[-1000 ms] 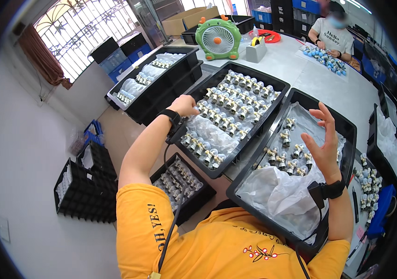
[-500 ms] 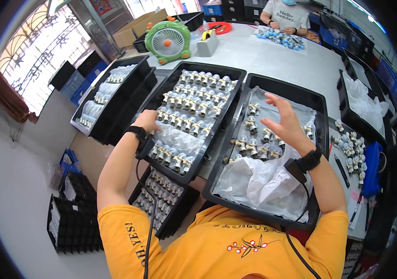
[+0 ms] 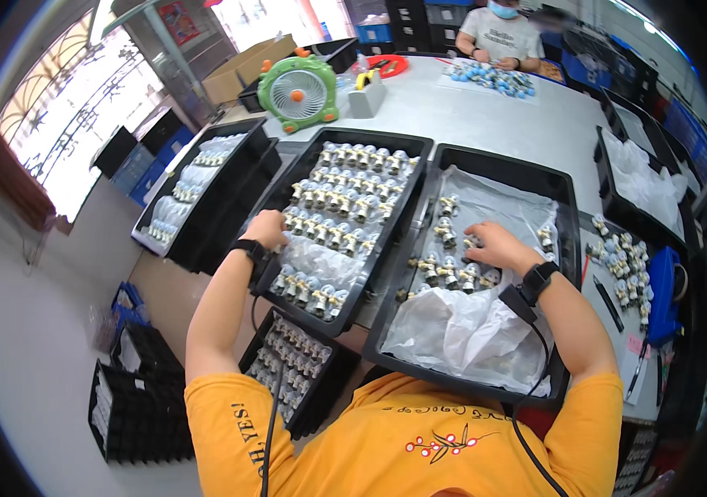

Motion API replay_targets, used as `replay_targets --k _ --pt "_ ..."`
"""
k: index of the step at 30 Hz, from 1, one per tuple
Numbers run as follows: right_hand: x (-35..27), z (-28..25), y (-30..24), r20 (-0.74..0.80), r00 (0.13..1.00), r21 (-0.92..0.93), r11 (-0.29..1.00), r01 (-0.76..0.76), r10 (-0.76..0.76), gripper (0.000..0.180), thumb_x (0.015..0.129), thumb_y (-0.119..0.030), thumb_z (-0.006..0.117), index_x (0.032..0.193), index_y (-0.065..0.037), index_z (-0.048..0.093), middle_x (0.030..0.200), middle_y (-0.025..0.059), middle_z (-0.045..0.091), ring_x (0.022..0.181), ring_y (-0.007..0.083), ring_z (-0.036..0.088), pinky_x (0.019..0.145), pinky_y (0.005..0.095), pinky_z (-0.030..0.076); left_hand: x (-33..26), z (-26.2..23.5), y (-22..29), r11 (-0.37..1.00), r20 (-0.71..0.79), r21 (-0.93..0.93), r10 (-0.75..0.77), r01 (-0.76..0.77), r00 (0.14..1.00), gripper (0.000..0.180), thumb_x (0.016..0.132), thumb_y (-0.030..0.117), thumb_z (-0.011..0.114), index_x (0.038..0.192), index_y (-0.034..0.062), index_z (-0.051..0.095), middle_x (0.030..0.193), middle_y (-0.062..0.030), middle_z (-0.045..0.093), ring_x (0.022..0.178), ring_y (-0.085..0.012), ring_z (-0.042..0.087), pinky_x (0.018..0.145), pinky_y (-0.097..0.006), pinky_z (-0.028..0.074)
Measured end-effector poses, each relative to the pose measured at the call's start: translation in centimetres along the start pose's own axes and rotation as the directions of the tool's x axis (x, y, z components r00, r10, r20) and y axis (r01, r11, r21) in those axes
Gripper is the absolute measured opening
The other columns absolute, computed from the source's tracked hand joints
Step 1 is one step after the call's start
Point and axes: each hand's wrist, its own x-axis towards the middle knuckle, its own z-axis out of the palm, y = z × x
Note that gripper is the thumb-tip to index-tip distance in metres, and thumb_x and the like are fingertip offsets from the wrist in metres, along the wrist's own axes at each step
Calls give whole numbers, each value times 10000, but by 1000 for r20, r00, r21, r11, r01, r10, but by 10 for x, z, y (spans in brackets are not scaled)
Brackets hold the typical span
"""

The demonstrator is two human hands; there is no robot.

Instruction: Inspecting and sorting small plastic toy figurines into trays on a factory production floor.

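Note:
Small figurines with pale blue-white heads and yellow trim stand in rows in the black tray (image 3: pixel 413 195) at the middle. My left hand (image 3: pixel 268 229) is at that tray's left side with its fingers curled; whatever they hold is hidden. A second black tray (image 3: pixel 570 199) to the right is lined with a translucent sheet and holds fewer figurines (image 3: pixel 449 269). Over it my right hand (image 3: pixel 494 247) reaches down, its fingertips closed around one figurine (image 3: pixel 471 242) among the others. Crumpled white sheeting (image 3: pixel 453 323) covers the near part of this tray.
More figurines (image 3: pixel 625 265) lie heaped at the right, near a black pen (image 3: pixel 608 303) and a blue case (image 3: pixel 662 294). Stacked black trays (image 3: pixel 229 195) stand at the left; another filled tray (image 3: pixel 329 381) sits lower down. A green fan (image 3: pixel 297 95) and tape dispenser (image 3: pixel 366 98) stand beyond. Across the table a person handles blue-white pieces.
My right hand has come down from above the right tray onto a figurine, its spread fingers closing. My left hand stays by the middle tray's left side. The view has shifted slightly.

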Motion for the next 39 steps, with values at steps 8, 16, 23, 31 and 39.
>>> replay_targets --k 8,16,23,31,39 --pt "-4 -9 -5 24 999 -71 997 -27 28 428 724 -273 677 1089 -63 598 1030 182 579 961 335 560 847 393 440 3 1 2 999 -14 -34 19 -20 1000 308 603 151 726 885 49 656 901 -164 654 876 -300 630 773 -362 502" --pt "-3 -12 -8 -39 999 -57 998 14 -16 417 723 -256 685 1071 -43 602 1024 188 591 939 335 572 823 378 457 -37 -71 130 565 -246 -729 308 -385 919 266 817 177 644 1023 14 604 933 -35 616 840 -94 603 676 -224 476" --pt "-9 -44 -73 -644 720 68 919 389 -257 434 691 -78 716 1096 -29 566 1058 142 603 960 263 598 820 326 468 -68 -58 233 171 -353 -867 453 -469 818 790 792 315 697 1380 50 242 1362 -188 303 1218 -305 375 953 -379 389" --pt "-27 -53 -85 -727 639 130 863 487 -251 454 722 -69 673 1148 -10 526 1108 140 594 1035 257 581 874 317 445 -61 -31 254 -298 -30 -924 681 240 732 420 926 181 514 1295 39 372 1096 -104 573 1004 -256 601 900 -348 481" --pt "-19 -46 -82 -682 651 158 803 574 -331 487 728 -61 665 1184 -22 498 1180 159 560 1083 285 558 916 344 430 -48 -18 245 -397 -31 -848 698 350 716 370 927 179 506 1259 46 411 1158 -142 553 1026 -231 589 900 -345 483"
